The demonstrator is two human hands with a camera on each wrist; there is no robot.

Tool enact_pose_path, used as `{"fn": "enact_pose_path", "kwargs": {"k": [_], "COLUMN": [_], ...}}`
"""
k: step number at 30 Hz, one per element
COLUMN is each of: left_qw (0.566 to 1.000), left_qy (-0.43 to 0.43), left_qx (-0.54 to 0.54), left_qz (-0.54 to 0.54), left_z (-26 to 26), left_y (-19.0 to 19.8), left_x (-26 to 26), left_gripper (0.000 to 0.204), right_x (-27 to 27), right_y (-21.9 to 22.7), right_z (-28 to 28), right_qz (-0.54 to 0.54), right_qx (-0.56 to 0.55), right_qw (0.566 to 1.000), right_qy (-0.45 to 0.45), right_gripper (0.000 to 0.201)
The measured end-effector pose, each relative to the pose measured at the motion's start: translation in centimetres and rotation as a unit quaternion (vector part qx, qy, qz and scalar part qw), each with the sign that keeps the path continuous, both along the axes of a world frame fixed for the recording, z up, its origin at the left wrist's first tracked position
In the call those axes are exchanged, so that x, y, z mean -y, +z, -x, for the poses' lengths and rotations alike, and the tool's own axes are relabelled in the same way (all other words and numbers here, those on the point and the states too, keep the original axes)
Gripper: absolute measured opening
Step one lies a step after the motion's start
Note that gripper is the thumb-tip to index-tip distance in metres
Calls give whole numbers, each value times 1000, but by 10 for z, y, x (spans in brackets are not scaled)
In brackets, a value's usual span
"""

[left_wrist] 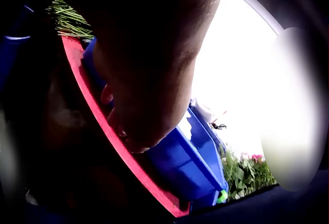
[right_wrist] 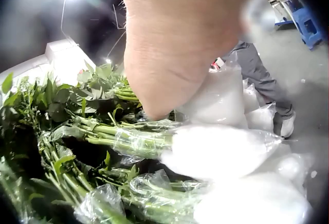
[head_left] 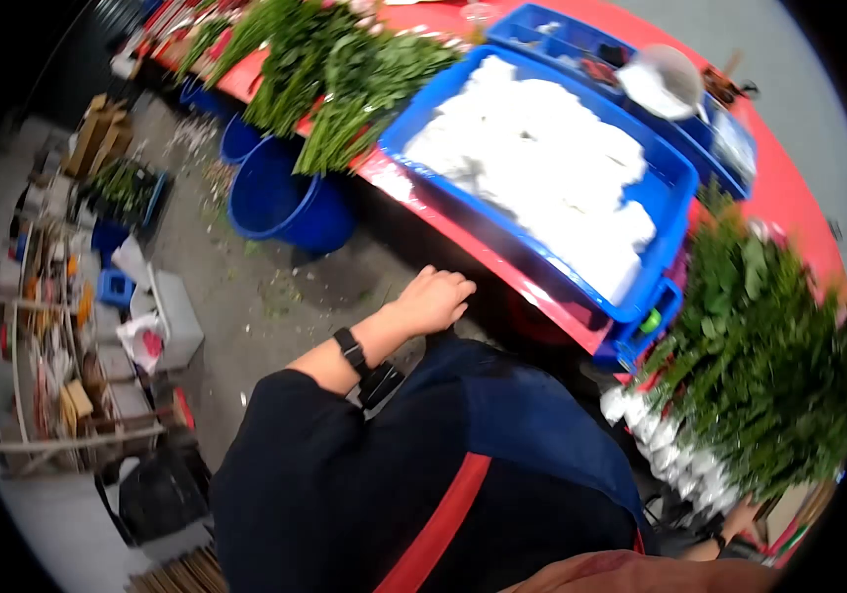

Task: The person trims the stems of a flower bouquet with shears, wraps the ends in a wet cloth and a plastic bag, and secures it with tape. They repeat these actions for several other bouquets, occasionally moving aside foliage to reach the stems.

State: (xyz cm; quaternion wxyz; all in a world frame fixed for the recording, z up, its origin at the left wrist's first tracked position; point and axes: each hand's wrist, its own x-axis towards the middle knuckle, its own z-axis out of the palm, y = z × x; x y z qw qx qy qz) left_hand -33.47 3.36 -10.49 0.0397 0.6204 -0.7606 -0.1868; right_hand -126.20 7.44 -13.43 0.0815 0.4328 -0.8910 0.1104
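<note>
My left hand [head_left: 438, 299] hangs in front of the red table's edge with its fingers loosely bent and nothing in them. In the left wrist view this hand [left_wrist: 149, 95] overlaps the red edge and the blue tray [left_wrist: 185, 165]. At the lower right of the head view, my right hand [head_left: 740, 517] reaches down beside flower bunches [head_left: 750, 346] whose stem ends sit in white-filled plastic bags [head_left: 675, 450]. The right wrist view shows the hand [right_wrist: 167, 64] over wrapped green stems [right_wrist: 136, 141] and a bag [right_wrist: 221, 149]. Its fingers are hidden, so I cannot tell whether they grip a bunch.
A blue tray [head_left: 675, 203] of white bundles stands on the red table [head_left: 413, 193], with a divided blue box [head_left: 542, 30] behind it. Leafy stems [head_left: 344, 89] overhang the table at left, near a large blue bucket [head_left: 275, 203]. Cluttered shelves [head_left: 77, 435] stand farther left.
</note>
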Motion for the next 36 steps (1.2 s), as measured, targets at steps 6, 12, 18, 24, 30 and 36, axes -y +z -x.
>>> {"fn": "enact_pose_path", "kwargs": {"k": [6, 12, 18, 24, 30, 36], "left_qw": [966, 858, 817, 858, 706, 688], "left_qy": [189, 458, 566, 493, 447, 287], "left_qx": [-47, 45, 77, -127, -549, -662], "left_qz": [167, 226, -80, 64, 31, 80], "left_z": [-136, -333, -410, -449, -378, -279], "left_y": [-10, -23, -11, -13, 66, 87], "left_x": [46, 139, 213, 219, 195, 185], "left_gripper": [17, 16, 65, 40, 17, 11], "right_x": [9, 62, 111, 140, 183, 205], "right_y": [28, 70, 124, 117, 121, 95], "right_z": [-28, -155, -481, -680, -855, -990], "right_qz": [-179, 73, 40, -6, 20, -160], "right_qx": [-232, -258, -260, -47, 188, 649], "right_qw": [954, 963, 940, 906, 774, 517], "right_qy": [-57, 10, 219, 421, 604, 535], "right_gripper": [43, 42, 36, 38, 25, 51]}}
